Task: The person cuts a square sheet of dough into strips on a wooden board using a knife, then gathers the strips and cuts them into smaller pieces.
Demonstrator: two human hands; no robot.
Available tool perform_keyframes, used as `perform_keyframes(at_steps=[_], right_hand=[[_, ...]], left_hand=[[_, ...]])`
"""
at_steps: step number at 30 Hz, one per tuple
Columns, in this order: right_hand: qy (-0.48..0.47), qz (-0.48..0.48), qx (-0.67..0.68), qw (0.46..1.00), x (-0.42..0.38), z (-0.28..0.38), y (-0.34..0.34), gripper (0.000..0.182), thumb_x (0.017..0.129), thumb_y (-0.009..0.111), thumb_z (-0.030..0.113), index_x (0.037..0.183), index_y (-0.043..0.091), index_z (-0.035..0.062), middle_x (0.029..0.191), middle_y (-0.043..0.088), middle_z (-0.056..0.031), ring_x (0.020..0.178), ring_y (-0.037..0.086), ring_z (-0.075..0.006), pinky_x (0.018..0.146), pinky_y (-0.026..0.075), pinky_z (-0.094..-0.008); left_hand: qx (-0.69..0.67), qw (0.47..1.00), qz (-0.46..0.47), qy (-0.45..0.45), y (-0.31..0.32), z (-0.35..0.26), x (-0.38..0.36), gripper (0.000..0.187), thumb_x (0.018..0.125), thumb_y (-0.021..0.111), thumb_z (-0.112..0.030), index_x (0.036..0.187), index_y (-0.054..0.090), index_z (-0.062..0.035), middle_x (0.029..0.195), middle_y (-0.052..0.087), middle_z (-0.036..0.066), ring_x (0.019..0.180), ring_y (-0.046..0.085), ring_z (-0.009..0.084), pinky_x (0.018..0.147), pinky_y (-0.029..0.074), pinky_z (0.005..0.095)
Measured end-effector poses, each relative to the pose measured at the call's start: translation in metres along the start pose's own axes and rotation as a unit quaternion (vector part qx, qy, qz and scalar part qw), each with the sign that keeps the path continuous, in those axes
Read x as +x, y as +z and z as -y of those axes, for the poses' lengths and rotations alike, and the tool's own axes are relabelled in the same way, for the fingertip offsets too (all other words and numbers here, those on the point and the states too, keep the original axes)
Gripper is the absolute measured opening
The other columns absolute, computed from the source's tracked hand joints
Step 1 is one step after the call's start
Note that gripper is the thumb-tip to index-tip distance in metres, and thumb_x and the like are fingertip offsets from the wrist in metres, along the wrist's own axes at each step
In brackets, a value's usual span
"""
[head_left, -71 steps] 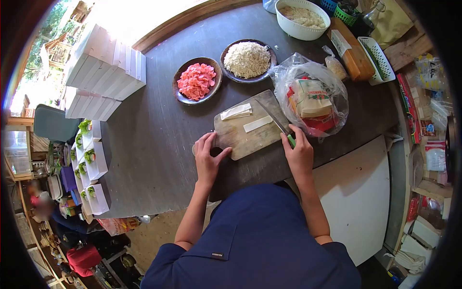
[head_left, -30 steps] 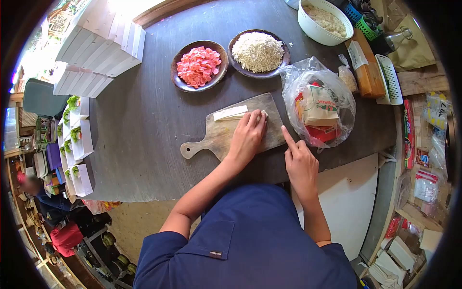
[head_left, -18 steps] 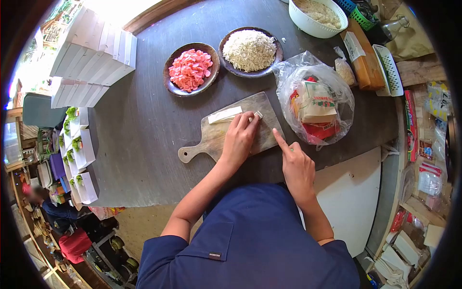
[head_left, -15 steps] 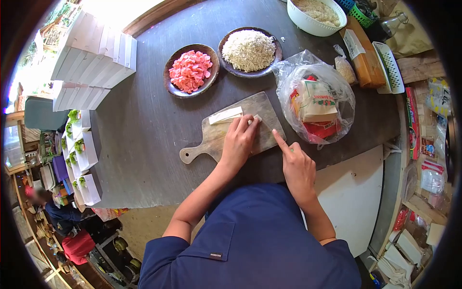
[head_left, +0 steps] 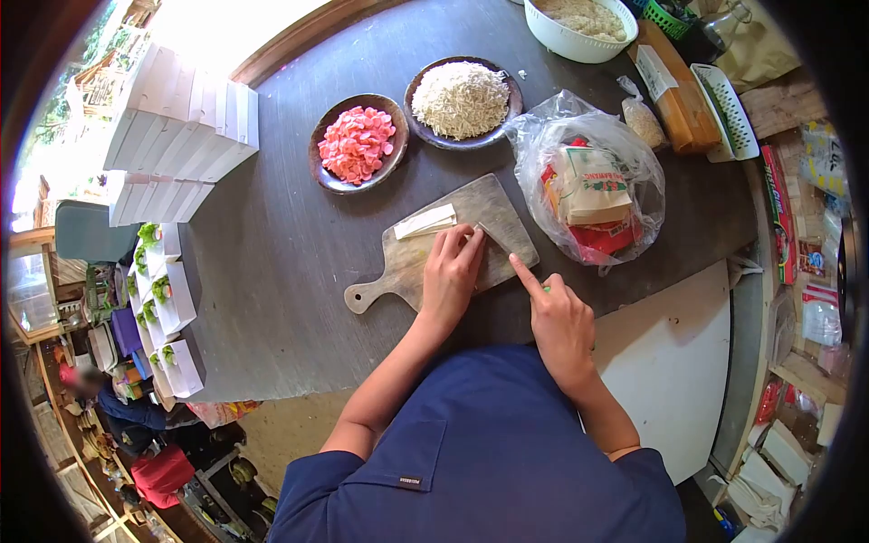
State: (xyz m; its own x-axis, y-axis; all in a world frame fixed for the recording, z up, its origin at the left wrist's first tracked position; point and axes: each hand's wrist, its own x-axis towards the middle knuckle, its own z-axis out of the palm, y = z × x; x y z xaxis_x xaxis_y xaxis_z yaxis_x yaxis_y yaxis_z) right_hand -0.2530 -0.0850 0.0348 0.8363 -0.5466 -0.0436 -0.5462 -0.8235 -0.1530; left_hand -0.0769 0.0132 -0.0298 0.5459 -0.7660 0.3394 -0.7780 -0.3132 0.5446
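A wooden cutting board (head_left: 493,195) with a round-holed handle lies on the dark table. Cream-white flat strips (head_left: 425,221) rest near its far left edge. My left hand (head_left: 452,269) is on the board, fingers bent and pressed together over a pale strip that they mostly hide. My right hand (head_left: 562,317) grips a knife (head_left: 495,242) with a bit of green handle showing, its index finger stretched along the top. The thin blade reaches over the board to my left fingertips. Beyond the board are a brown bowl of pink round slices (head_left: 357,145) and a bowl of whitish shreds (head_left: 461,100).
Right of the board sits a clear plastic bag (head_left: 529,145) of packets. White boxes (head_left: 181,122) are stacked at the left, with open boxes (head_left: 177,299) of greens nearer. A white basket (head_left: 579,43) stands at the far right. Another person (head_left: 127,407) is at lower left.
The view has shifted slightly. The knife blade now shows against my left fingertips, and the pale end that stuck out past those fingers is less visible.
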Motion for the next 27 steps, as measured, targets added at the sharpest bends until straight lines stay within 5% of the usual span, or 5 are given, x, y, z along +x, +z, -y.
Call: perform_keyframes(at_steps=[27], right_hand=[[0.004,0.017,-0.020,1.000,-0.0024,0.0073,-0.0024,0.078,0.097,0.063,0.005,0.165,0.049,0.0418,0.088,0.056,-0.0049,0.073,0.070,-0.0206,0.063,0.063,-0.0370]], left_hand=[[0.007,1.000,0.000,0.016,-0.0006,0.0050,0.0012,0.027,0.090,0.077,-0.004,0.117,0.074,-0.0023,0.117,0.066,0.009,0.101,0.066,0.0291,0.089,0.057,0.0415]])
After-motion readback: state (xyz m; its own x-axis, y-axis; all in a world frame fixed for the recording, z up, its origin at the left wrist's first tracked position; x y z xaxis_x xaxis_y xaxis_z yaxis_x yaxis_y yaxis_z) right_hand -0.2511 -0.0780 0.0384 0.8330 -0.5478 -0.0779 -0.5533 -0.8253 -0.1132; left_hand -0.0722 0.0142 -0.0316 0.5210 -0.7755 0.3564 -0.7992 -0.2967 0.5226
